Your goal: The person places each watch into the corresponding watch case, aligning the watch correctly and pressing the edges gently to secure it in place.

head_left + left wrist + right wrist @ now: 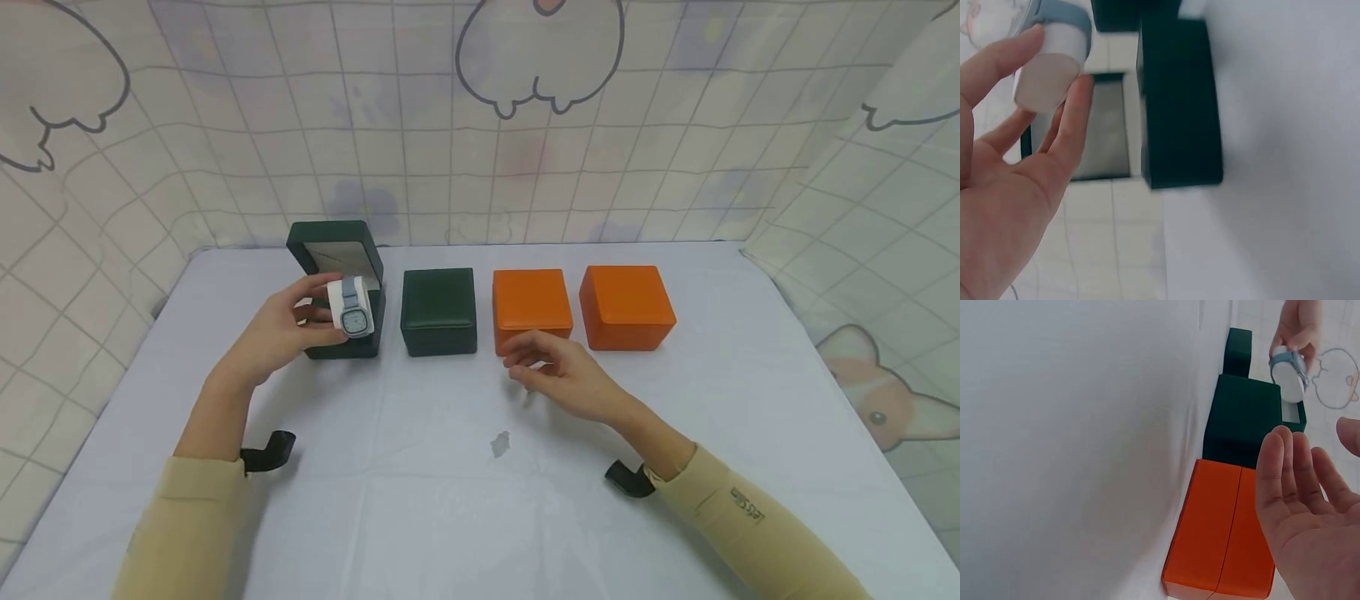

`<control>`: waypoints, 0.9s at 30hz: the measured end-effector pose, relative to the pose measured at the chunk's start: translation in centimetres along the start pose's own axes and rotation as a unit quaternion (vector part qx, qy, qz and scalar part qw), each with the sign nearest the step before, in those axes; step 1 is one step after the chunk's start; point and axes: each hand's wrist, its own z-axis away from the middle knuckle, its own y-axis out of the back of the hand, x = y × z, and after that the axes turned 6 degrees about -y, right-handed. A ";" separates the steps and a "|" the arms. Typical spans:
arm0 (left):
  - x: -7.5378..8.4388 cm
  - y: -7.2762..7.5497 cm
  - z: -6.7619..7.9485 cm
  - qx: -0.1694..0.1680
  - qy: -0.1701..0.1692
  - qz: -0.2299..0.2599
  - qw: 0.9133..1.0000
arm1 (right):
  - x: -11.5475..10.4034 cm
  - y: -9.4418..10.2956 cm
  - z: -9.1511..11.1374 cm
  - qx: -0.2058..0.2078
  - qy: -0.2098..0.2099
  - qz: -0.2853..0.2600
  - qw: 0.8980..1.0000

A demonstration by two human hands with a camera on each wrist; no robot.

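Observation:
My left hand (279, 327) pinches a white watch cushion with a wristwatch (354, 312) strapped around it, grey-blue band and square face up. In the left wrist view, thumb and fingertips grip the white cushion (1044, 81) at its sides. Behind and below it stands a dark green watch box (333, 246) with its lid raised, showing a pale lining. My right hand (558, 375) hovers with relaxed fingers and nothing in them, just in front of an orange box (531, 298) with its lid down. From the right wrist, the palm (1316, 537) appears beside that box.
A closed dark green box (438, 312) stands between the open box and the orange one. Another closed orange box (628, 308) is at the right of the row. A small grey patch (500, 444) marks the white tablecloth (420, 517). Behind hangs a checked cloth (420, 150).

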 end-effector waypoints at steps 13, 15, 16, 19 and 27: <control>-1.8 2.1 -0.7 -0.036 0.026 -0.064 0.997 | -0.2 0.1 0.1 -0.011 -0.002 0.008 1.000; -2.1 2.1 -0.9 -0.041 0.030 -0.065 0.997 | -0.2 0.1 0.1 -0.012 -0.002 0.009 1.000; -2.2 2.0 -0.9 -0.042 0.032 -0.065 0.997 | -0.2 0.1 0.1 -0.013 -0.002 0.010 1.000; -2.3 2.0 -1.2 -0.045 0.035 -0.067 0.996 | -0.2 0.2 0.0 -0.016 -0.001 0.017 1.000; -2.0 2.5 -1.6 -0.061 0.048 -0.080 0.994 | -0.1 0.2 0.0 -0.027 -0.001 0.025 0.999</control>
